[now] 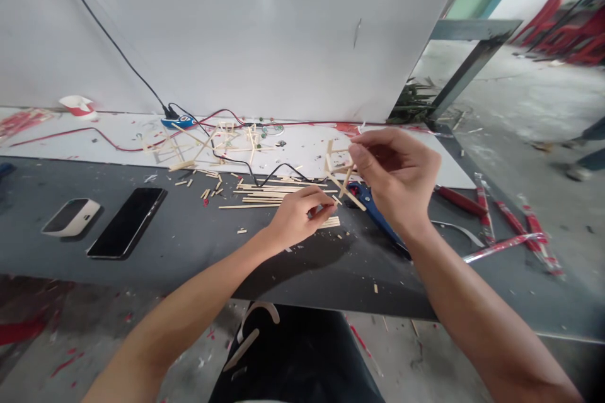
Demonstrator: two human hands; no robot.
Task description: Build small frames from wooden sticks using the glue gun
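A small frame of joined wooden sticks (346, 184) hangs above the dark table, pinched at its upper right by my right hand (396, 176). My left hand (302, 217) is low over the table, left of the frame, its thumb and fingertips closed on a short stick piece (337, 199) close to the frame's lower end. Beneath and behind my left hand lie several long thin sticks (258, 198). Short cut pieces (212, 189) are scattered to their left. Other stick structures (227, 138) stand on the white strip at the back.
Blue-handled tool (385, 223) below my right hand; red-handled tool (460, 200) and red wrapped packs (517, 227) at right. Black phone (126, 223) and white device (72, 217) at left. Blue power socket (178, 121) with cables along the wall (236, 31).
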